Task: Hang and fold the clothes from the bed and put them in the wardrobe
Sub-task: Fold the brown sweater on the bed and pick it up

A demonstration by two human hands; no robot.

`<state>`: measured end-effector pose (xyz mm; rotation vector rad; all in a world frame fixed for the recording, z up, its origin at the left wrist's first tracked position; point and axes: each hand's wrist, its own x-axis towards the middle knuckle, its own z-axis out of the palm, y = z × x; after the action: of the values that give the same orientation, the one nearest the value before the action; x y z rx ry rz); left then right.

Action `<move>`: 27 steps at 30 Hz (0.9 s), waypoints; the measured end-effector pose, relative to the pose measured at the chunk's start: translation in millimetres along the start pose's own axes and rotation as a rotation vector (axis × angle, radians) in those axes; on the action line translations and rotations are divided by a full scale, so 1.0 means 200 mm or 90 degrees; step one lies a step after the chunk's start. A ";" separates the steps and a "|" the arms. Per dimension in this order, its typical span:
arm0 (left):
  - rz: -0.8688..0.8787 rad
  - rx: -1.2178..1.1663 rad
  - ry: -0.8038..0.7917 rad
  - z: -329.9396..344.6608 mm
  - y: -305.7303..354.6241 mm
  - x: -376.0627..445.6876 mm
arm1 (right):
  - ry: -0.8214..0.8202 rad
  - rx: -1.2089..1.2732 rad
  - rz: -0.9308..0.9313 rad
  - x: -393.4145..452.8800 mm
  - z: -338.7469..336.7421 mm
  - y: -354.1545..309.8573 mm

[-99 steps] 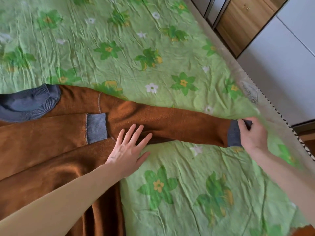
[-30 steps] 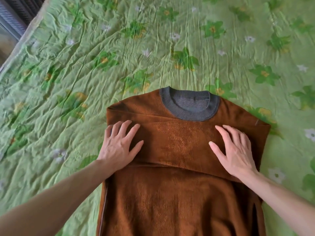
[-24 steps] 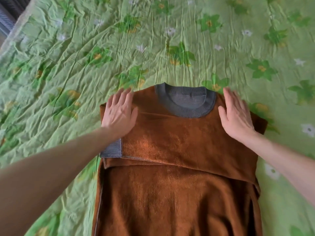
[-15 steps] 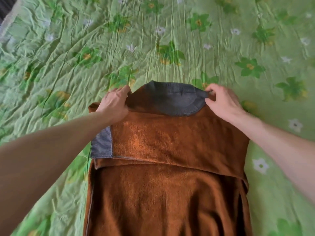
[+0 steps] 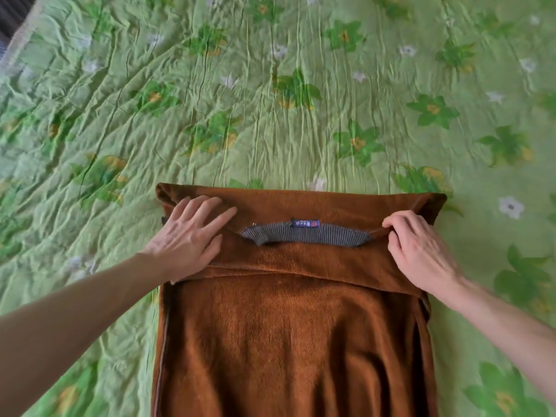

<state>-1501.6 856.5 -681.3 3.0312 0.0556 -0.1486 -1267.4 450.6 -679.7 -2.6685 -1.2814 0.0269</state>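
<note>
A brown sweater (image 5: 291, 335) lies on the bed with its sleeves folded in. Its top is folded down towards me, so the grey ribbed collar (image 5: 307, 234) with a small blue label (image 5: 306, 223) faces up on the fold. My left hand (image 5: 188, 236) lies on the left part of the folded flap, fingers spread and straight. My right hand (image 5: 421, 251) grips the right end of the flap, its fingers curled round the brown edge next to the collar.
The bed is covered by a wrinkled green spread with a flower print (image 5: 285, 94) that fills the view around the sweater. A dark strip (image 5: 12, 13) shows past the bed's far left corner.
Both hands took the sweater's shoulders by the collar and folded the top down towards me. The collar, once facing up at the far end, now lies turned over on the sweater's body.
</note>
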 end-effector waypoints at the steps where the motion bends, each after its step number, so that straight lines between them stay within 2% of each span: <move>1: -0.023 -0.005 -0.009 0.00 0.03 0.01 | 0.012 -0.002 -0.002 0.01 -0.01 -0.03; 4: -0.074 0.001 -0.035 0.02 0.10 0.05 | -0.014 -0.054 -0.088 0.05 0.01 -0.10; 6: -0.098 -0.022 -0.006 0.02 0.13 0.08 | -0.043 -0.074 -0.112 0.09 0.03 -0.13; 8: -0.139 -0.078 0.051 0.01 0.13 0.11 | -0.025 -0.028 -0.051 0.12 0.01 -0.17; 10: -0.181 -0.142 0.096 -0.01 0.11 0.12 | 0.042 0.035 0.032 0.13 -0.02 -0.18; 12: -0.177 -0.156 0.109 -0.01 0.07 0.10 | 0.095 0.049 0.061 0.12 -0.04 -0.18; 14: -0.126 -0.104 0.064 0.01 0.03 0.06 | 0.040 0.037 0.045 0.08 -0.02 -0.14; 16: -0.073 -0.032 -0.018 0.01 0.02 0.02 | -0.078 -0.047 0.047 0.01 0.02 -0.08; 18: -0.040 0.021 -0.066 0.02 0.04 0.00 | -0.190 -0.113 0.110 -0.04 0.05 -0.03; 20: -0.029 0.045 -0.069 0.04 0.05 -0.02 | -0.251 -0.108 0.161 -0.06 0.08 -0.01; 24: -0.065 0.036 -0.051 0.04 0.12 -0.04 | -0.282 -0.062 0.190 -0.05 0.08 -0.03; 27: -0.083 -0.008 -0.009 0.04 0.25 -0.05 | -0.199 -0.017 0.206 -0.08 0.06 -0.11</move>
<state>-1511.2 805.7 -682.5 3.0130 0.2513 -0.1782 -1296.3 453.9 -687.7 -2.9502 -0.9062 0.4910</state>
